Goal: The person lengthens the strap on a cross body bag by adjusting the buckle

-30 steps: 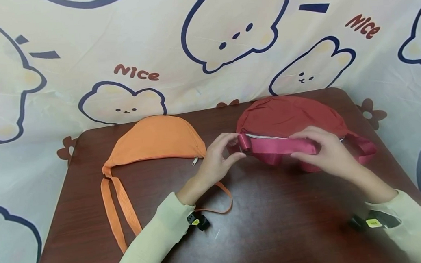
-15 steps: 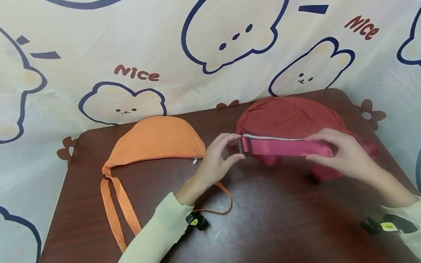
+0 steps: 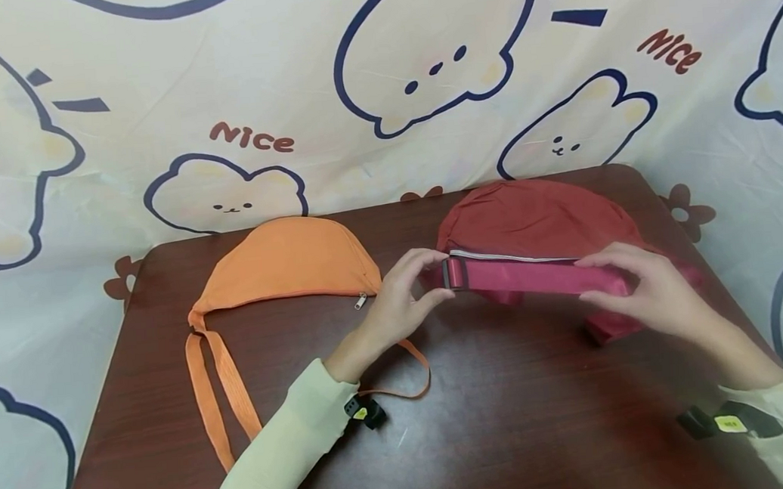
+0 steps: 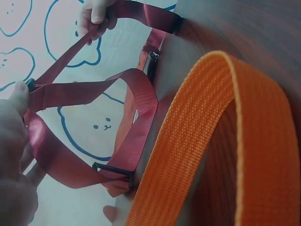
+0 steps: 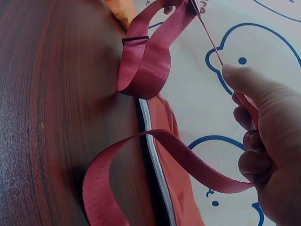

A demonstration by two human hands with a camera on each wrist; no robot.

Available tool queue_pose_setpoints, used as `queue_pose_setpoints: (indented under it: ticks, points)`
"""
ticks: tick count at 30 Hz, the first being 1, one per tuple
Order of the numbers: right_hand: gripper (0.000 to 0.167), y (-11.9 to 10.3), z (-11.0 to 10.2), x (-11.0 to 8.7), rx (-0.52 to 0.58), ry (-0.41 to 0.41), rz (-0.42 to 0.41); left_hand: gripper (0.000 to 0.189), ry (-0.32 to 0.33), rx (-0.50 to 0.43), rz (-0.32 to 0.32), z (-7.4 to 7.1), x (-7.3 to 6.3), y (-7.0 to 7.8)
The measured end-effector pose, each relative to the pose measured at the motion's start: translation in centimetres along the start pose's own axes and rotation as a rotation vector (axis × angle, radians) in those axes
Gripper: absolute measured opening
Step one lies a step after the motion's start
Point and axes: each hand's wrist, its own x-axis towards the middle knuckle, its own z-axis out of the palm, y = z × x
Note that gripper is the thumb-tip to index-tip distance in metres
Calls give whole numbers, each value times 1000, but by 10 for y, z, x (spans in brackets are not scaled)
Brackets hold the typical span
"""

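Observation:
A red waist bag (image 3: 539, 215) lies at the back right of the table, its white-edged zip facing me. My left hand (image 3: 405, 293) pinches the bag's dark pink strap (image 3: 523, 276) at a dark slider buckle (image 3: 446, 274). Farther right, my right hand (image 3: 653, 287) grips the same strap between thumb and fingers. The stretch between both hands is straight and raised in front of the bag. In the left wrist view a loop of strap hangs below the left hand, with another dark slider (image 4: 113, 170) on it. Slack webbing (image 5: 101, 183) curves down from the right hand.
An orange waist bag (image 3: 290, 259) lies on the left of the brown table (image 3: 500, 426). Its straps (image 3: 204, 386) trail toward the front edge, and a thin loop (image 3: 430, 374) lies by my left forearm. A cartoon-printed cloth (image 3: 358, 163) hangs behind the table.
My right hand has slid to the right, and the straight stretch of strap between the hands has grown longer. The slider at my left hand now shows more fully; that hand stays nearly still.

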Motion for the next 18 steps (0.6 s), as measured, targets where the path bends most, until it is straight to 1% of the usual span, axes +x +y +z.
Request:
queue_pose_setpoints:
  ticks: [8,18]
  points:
    - [58,1,0,-1,13,-29,5,50,-5,9,10,-2,-1,-2]
    - [60,0,-3,3,3,-31,6,49,-12,-5,6,-4,0,-2]
